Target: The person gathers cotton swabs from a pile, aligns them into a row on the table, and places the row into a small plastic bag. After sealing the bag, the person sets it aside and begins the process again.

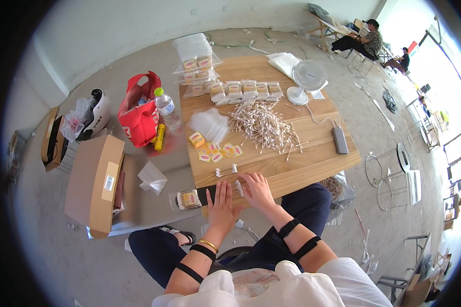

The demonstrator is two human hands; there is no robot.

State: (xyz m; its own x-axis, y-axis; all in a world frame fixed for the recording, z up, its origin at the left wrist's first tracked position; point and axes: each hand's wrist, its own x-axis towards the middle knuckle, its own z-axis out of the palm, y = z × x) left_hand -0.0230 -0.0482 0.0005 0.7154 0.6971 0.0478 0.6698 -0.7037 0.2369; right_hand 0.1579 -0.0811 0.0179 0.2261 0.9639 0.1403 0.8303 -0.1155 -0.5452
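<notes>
My left hand (222, 209) lies with straight fingers over a black strip (204, 195) at the table's front edge. Just left of it, a clear bag packed with cotton swabs and a yellow label (188, 199) sticks out past the edge. Beside it, my right hand (258, 190) has its fingers bent at the end of a row of cotton swabs (236, 188), which lies between my hands. Another small row of swabs (226, 170) rests just beyond. Farther back are loose yellow-and-white label cards (215, 152), clear empty bags (210, 126) and a big heap of swabs (266, 125).
Filled swab packs (248, 90) line the back, beside stacked bags (197, 61). A white fan (309, 77) and grey power bank (339, 140) stand right. Left are a bottle (167, 108), red bag (138, 115) and cardboard box (95, 181). Two people sit far right.
</notes>
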